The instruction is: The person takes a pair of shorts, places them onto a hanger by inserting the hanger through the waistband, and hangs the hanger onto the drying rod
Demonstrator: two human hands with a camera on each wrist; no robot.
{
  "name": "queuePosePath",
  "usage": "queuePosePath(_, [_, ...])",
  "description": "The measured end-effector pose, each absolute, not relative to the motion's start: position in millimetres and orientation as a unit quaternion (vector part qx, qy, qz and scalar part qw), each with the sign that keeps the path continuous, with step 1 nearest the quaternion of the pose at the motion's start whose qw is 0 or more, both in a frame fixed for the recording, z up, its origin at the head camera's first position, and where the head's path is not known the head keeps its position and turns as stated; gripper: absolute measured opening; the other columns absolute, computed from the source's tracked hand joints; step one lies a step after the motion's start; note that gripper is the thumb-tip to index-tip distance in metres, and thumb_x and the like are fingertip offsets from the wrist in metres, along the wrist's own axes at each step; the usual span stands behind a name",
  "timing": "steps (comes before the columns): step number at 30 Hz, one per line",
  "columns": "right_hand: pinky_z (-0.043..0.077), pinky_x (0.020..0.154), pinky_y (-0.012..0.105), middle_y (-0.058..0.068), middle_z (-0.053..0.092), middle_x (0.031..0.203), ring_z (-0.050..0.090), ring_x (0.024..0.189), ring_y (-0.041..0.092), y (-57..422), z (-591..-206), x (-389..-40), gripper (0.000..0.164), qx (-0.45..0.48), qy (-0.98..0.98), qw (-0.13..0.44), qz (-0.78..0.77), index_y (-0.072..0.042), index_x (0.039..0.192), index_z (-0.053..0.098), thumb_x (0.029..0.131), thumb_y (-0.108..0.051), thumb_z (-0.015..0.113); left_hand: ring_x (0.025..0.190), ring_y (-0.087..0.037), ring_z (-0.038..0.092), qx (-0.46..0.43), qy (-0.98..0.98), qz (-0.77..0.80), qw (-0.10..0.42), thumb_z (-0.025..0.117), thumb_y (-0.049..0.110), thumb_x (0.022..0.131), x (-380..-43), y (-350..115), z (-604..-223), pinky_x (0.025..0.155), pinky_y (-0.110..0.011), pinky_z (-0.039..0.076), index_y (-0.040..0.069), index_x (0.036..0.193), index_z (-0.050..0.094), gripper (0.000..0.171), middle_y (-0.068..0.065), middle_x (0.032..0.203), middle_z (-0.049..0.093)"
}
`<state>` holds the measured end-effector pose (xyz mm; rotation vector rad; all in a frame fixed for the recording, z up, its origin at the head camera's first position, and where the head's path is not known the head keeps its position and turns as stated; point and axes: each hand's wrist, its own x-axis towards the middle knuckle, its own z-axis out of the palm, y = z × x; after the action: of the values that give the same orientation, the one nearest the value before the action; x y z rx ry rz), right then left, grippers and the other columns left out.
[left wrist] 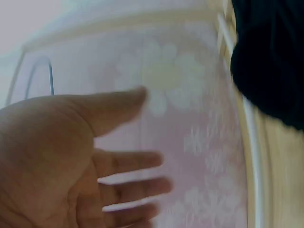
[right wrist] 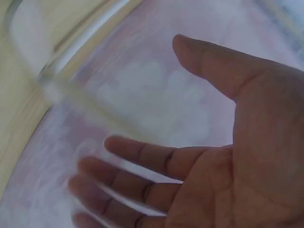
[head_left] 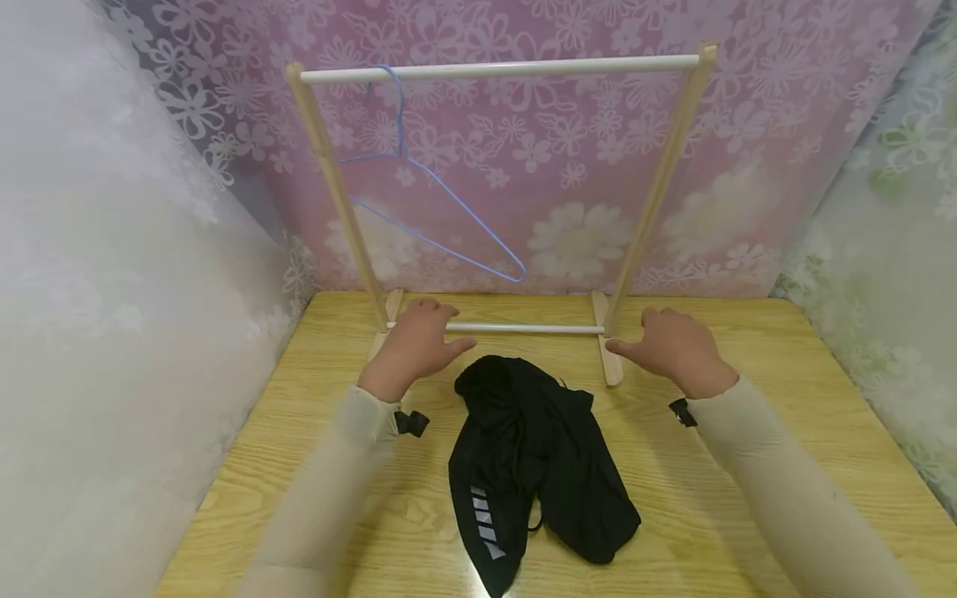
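A crumpled black garment (head_left: 534,465) with a row of pale grey patches and a thin cord lies on the wooden table, between my forearms. My left hand (head_left: 419,342) is over the table to the garment's upper left, near the rack's left foot; thumb and fingers are spread and hold nothing. To the garment's right, my right hand (head_left: 673,345) is beside the rack's right foot, also spread and holding nothing. Each wrist view shows a bare palm, the left palm (left wrist: 52,156) and the right palm (right wrist: 256,161). A blue hanger (head_left: 463,208) hangs near the left end of the rack's top bar.
The rack has a white top bar (head_left: 501,70), a white lower bar (head_left: 523,329) and wooden posts, including the right post (head_left: 661,183). It stands at the back of the table (head_left: 299,465). Flowered cloth walls (head_left: 748,166) enclose the back and both sides.
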<state>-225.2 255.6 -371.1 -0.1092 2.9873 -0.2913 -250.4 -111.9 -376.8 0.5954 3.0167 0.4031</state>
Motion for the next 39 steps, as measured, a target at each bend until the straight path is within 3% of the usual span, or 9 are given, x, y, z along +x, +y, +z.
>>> queuePosePath(2, [0.051,0.061,0.045,0.022,0.065,0.09,0.06,0.069,0.031,238.6,-369.4,-211.8,0.07,-0.074,0.985,0.089,-0.131,0.006,0.107,0.063,0.096,-0.062,0.062,0.14,-0.036,0.048,0.213,0.967,0.133,0.043,0.064,0.05,0.101,-240.1,-102.5,-381.1,0.112,-0.052,0.042,0.011,0.15,0.054,0.063,-0.015,0.151,0.052])
queuePosePath(4, [0.043,0.054,0.035,0.008,0.058,0.072,0.051,0.058,0.02,218.5,-373.4,-199.4,0.053,-0.118,0.973,0.111,-0.165,-0.004,0.087,0.062,0.097,-0.056,0.065,0.137,-0.035,0.052,0.234,0.961,0.131,0.063,0.068,0.049,0.099,-230.7,-91.5,-388.3,0.109,-0.052,0.046,0.014,0.152,0.051,0.066,-0.014,0.152,0.051])
queuePosePath(8, [0.036,0.051,0.028,-0.005,0.046,0.056,0.043,0.049,0.011,177.9,-396.9,-182.1,0.049,-0.217,0.94,0.19,-0.182,-0.016,0.067,0.056,0.099,-0.051,0.066,0.139,-0.036,0.049,0.264,0.954,0.094,0.108,0.071,0.068,0.087,-215.7,-68.8,-416.8,0.107,-0.052,0.047,0.026,0.164,0.032,0.095,-0.013,0.159,0.042])
queuePosePath(11, [0.038,0.048,0.024,-0.008,0.044,0.048,0.043,0.043,0.008,155.3,-421.3,-178.7,0.05,-0.261,0.914,0.268,-0.161,-0.017,0.061,0.058,0.101,-0.045,0.065,0.137,-0.04,0.049,0.29,0.948,0.028,0.125,0.072,0.079,0.077,-206.5,-52.4,-441.3,0.103,-0.05,0.051,0.028,0.164,0.031,0.109,-0.014,0.158,0.042])
queuePosePath(17, [0.051,0.053,0.026,-0.001,0.056,0.048,0.054,0.041,0.011,132.0,-447.1,-190.4,0.047,-0.264,0.895,0.351,-0.076,-0.013,0.065,0.069,0.104,-0.039,0.063,0.125,-0.039,0.054,0.307,0.945,-0.064,0.094,0.08,0.078,0.068,-198.3,-33.5,-459.2,0.087,-0.043,0.059,0.022,0.153,0.049,0.106,-0.012,0.145,0.053])
queuePosePath(29, [0.06,0.079,0.036,0.01,0.074,0.074,0.072,0.068,0.022,103.7,-432.6,-206.4,0.039,-0.211,0.868,0.448,0.034,-0.009,0.085,0.075,0.107,-0.037,0.058,0.131,-0.04,0.048,0.317,0.941,-0.054,0.101,0.08,0.081,0.064,-209.1,-35.1,-457.3,0.098,-0.045,0.054,0.02,0.156,0.043,0.117,-0.013,0.147,0.049])
queuePosePath(34, [0.059,0.084,0.036,0.007,0.074,0.09,0.075,0.078,0.025,97.9,-430.1,-208.7,0.026,-0.213,0.861,0.46,0.044,-0.008,0.094,0.077,0.107,-0.021,0.059,0.129,-0.038,0.048,0.32,0.941,-0.042,0.1,0.081,0.082,0.062,-210.7,-33.1,-458.4,0.095,-0.043,0.055,0.02,0.154,0.043,0.117,-0.013,0.143,0.05])
queuePosePath(36, [0.059,0.085,0.037,0.004,0.073,0.091,0.075,0.078,0.024,98.2,-430.4,-209.9,0.024,-0.218,0.859,0.461,0.045,-0.008,0.095,0.077,0.107,-0.018,0.058,0.129,-0.037,0.049,0.321,0.941,-0.041,0.097,0.08,0.081,0.063,-210.6,-32.4,-458.8,0.094,-0.043,0.055,0.02,0.155,0.043,0.117,-0.013,0.142,0.05])
queuePosePath(39, [0.058,0.087,0.036,0.005,0.076,0.083,0.074,0.078,0.021,101.1,-431.4,-212.4,0.032,-0.231,0.851,0.467,0.067,-0.009,0.091,0.077,0.108,-0.026,0.056,0.131,-0.037,0.048,0.322,0.94,-0.046,0.099,0.078,0.083,0.064,-209.5,-30.2,-459.5,0.095,-0.042,0.055,0.02,0.157,0.041,0.117,-0.013,0.144,0.05])
